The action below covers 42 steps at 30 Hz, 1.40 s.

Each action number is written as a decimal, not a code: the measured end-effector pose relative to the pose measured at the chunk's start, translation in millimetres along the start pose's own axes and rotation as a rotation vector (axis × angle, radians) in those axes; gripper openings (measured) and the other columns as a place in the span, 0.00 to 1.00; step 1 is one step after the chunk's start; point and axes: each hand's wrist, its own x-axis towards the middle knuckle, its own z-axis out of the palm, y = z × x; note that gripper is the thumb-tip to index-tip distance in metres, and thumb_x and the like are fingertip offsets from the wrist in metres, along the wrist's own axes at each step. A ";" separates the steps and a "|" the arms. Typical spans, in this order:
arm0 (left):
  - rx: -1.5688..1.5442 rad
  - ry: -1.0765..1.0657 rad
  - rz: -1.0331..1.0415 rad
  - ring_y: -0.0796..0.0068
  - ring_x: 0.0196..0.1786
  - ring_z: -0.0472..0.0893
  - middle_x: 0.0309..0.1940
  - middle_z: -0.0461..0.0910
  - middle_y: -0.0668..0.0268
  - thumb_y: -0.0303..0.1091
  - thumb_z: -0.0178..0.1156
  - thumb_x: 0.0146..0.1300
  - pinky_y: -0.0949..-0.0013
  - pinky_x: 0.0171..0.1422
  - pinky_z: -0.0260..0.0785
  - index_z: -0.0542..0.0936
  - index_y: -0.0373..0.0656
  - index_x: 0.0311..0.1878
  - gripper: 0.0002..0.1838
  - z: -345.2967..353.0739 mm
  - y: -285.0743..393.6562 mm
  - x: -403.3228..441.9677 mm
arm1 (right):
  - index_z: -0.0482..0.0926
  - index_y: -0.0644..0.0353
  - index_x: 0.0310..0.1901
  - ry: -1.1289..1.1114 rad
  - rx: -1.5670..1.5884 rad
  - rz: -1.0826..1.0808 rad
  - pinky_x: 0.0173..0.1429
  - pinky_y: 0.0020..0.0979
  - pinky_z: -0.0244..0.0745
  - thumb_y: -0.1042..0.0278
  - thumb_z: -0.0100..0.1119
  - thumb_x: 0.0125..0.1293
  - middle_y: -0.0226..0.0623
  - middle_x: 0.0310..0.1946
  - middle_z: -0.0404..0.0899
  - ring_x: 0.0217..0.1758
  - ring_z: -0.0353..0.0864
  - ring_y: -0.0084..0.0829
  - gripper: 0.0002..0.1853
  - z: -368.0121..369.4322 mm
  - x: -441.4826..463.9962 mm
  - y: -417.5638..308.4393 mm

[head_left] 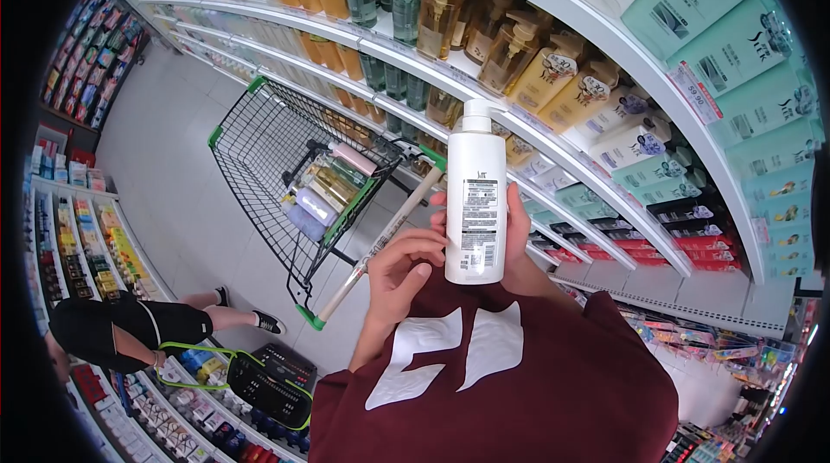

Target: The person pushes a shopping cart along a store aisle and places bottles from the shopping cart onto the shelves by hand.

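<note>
A white pump bottle stands upright in front of my chest, its printed back label facing me. My right hand is wrapped round the bottle's right side and back, with fingertips showing at its left edge. Beside the bottle's lower left, my left hand has its fingers curled and apart, holding nothing; its fingertips are near the bottle's side. The shopping cart is ahead to the left, with a lilac bottle, a pink bottle and yellowish bottles in it.
Shelves of pump bottles curve along the front and right, with a price tag on one edge. At the lower left, a person in black holds a dark basket near another shelf. The cart's handle is close to my left hand.
</note>
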 end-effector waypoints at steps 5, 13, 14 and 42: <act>0.075 0.058 -0.079 0.71 0.47 0.80 0.54 0.80 0.54 0.25 0.57 0.70 0.68 0.56 0.74 0.82 0.30 0.54 0.13 0.4 -1.1 -2.1 | 0.63 0.71 0.73 0.094 -0.051 0.002 0.63 0.46 0.83 0.29 0.24 0.78 0.60 0.65 0.73 0.59 0.84 0.48 0.47 4.3 -2.1 0.3; 0.079 0.110 -0.143 0.73 0.46 0.80 0.50 0.81 0.58 0.23 0.55 0.69 0.69 0.54 0.73 0.82 0.31 0.53 0.13 -1.3 -4.7 -3.8 | 0.63 0.70 0.73 0.132 -0.028 0.016 0.64 0.46 0.83 0.29 0.25 0.78 0.60 0.65 0.74 0.59 0.84 0.49 0.47 2.5 -5.3 3.2; 0.081 0.114 -0.147 0.73 0.46 0.80 0.50 0.81 0.58 0.23 0.55 0.69 0.69 0.54 0.73 0.82 0.31 0.53 0.13 -0.8 -4.0 -3.8 | 0.63 0.70 0.73 0.127 -0.023 0.018 0.64 0.46 0.83 0.29 0.26 0.78 0.60 0.65 0.74 0.60 0.84 0.49 0.46 2.6 -5.6 3.3; 0.060 0.112 -0.169 0.73 0.46 0.80 0.48 0.80 0.59 0.24 0.54 0.70 0.68 0.55 0.72 0.81 0.31 0.53 0.12 -4.7 -0.8 -10.2 | 0.62 0.68 0.74 0.118 -0.017 0.029 0.66 0.51 0.80 0.29 0.27 0.77 0.59 0.66 0.73 0.63 0.81 0.51 0.46 6.8 -7.7 10.6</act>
